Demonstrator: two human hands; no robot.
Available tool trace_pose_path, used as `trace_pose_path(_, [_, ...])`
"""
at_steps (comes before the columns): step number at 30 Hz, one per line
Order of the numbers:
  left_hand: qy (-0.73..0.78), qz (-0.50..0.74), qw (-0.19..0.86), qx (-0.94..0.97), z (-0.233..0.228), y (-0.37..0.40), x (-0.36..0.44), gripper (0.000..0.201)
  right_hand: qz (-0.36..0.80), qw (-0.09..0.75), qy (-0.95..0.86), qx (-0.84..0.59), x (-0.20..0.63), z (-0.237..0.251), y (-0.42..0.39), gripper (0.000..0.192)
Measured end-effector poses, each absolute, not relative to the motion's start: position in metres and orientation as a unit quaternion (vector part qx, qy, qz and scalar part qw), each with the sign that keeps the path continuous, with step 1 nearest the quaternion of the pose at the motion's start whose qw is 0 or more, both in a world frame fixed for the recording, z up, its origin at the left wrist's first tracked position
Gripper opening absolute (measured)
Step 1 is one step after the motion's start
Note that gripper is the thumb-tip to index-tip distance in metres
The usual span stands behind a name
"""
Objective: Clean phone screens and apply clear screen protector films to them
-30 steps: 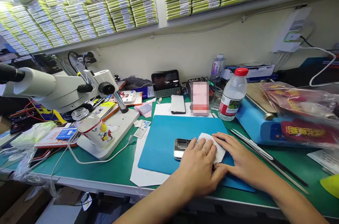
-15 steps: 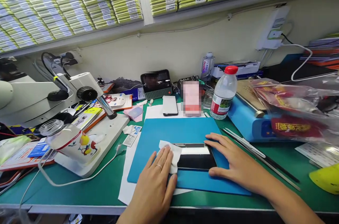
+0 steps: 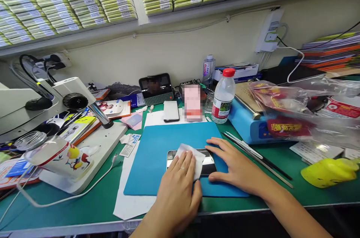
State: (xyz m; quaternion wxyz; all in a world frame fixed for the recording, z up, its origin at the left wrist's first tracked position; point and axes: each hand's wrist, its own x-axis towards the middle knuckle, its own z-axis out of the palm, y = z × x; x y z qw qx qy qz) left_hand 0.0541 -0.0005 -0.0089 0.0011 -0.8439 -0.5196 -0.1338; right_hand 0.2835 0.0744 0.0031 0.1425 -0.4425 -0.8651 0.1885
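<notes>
A dark phone (image 3: 208, 164) lies flat on the blue mat (image 3: 157, 148) near the table's front edge. My left hand (image 3: 177, 189) presses a white cloth (image 3: 197, 155) onto the middle of the phone's face with flat fingers. My right hand (image 3: 236, 166) rests at the phone's right end, thumb at its near edge and fingers at its far edge, steadying it. The phone's left end (image 3: 170, 155) shows past the cloth.
A microscope (image 3: 50, 99) on a white base stands at the left, with a glass jar (image 3: 53, 153) lying on it. A water bottle (image 3: 223, 97), a second phone (image 3: 171, 111), a blue machine (image 3: 247, 121), thin metal tools (image 3: 258, 157) and a yellow bottle (image 3: 329, 172) surround the mat.
My left hand slid the cloth from the phone's right part to its left end, then back to the middle. The right hand stayed at the phone's right end. The camera turned right.
</notes>
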Motion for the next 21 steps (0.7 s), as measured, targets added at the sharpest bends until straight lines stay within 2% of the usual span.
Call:
trace_pose_path(6, [-0.500,-0.121,-0.064,-0.855,0.013,0.029,0.091,0.060,0.168,0.173,-0.881,-0.407,0.284,-0.002,0.078,0.072])
trace_pose_path(10, [-0.504,-0.119,-0.070,-0.852,0.016,0.027,0.089,0.059,0.173,0.186,-0.876,-0.410,0.284,-0.002,0.077,0.077])
trace_pose_path(21, [-0.530,-0.040,-0.022,-0.847,0.016,-0.001,-0.002,0.063,0.186,0.152,-0.870,-0.430,0.285,0.003,0.076,0.083])
